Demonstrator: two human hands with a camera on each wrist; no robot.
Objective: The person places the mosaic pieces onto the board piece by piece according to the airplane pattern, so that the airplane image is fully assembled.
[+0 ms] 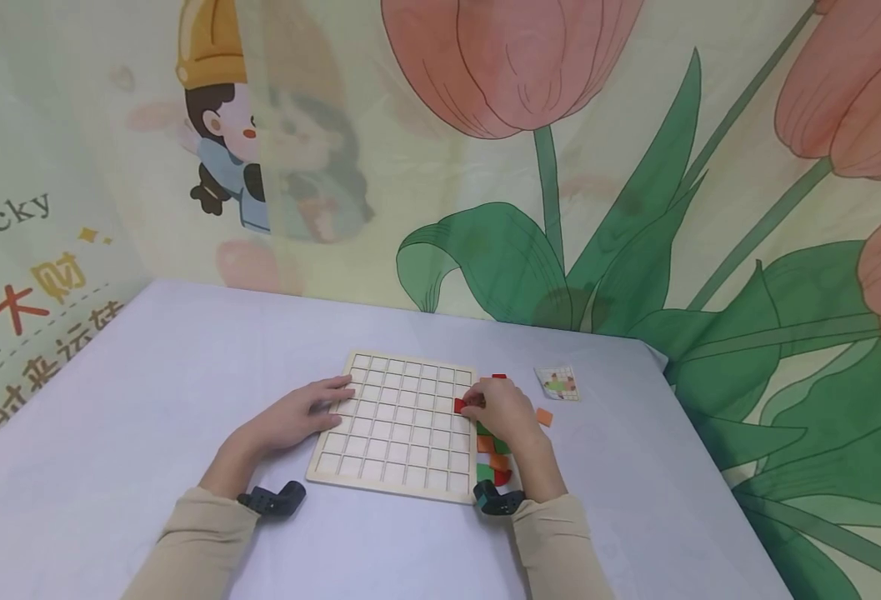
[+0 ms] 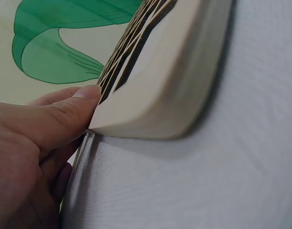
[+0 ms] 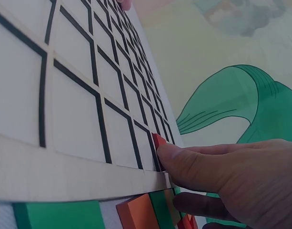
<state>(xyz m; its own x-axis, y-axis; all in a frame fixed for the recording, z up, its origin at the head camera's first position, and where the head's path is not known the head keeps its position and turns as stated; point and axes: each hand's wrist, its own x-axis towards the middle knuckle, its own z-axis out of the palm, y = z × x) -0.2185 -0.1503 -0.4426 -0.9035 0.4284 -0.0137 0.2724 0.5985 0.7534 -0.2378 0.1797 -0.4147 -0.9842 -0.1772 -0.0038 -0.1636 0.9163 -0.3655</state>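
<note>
1. So, the right hand [image 1: 503, 408] is pinching a red tile [image 1: 459, 406] between thumb and fingers, right at the grid board's [image 1: 397, 417] right-hand column. Can't tell if it's seated.
2. Left hand [image 1: 301, 410] has its fingers loosely straight against the board's left edge, probably steadying it.
3. Looks like the placing step to me, and pretty early: the other cells look bare, with loose tiles [image 1: 498, 461] beside the board on the desk [image 1: 410, 550].
4. Next move, I'd say: square the tile to its cell, press it flat, let go.
</note>
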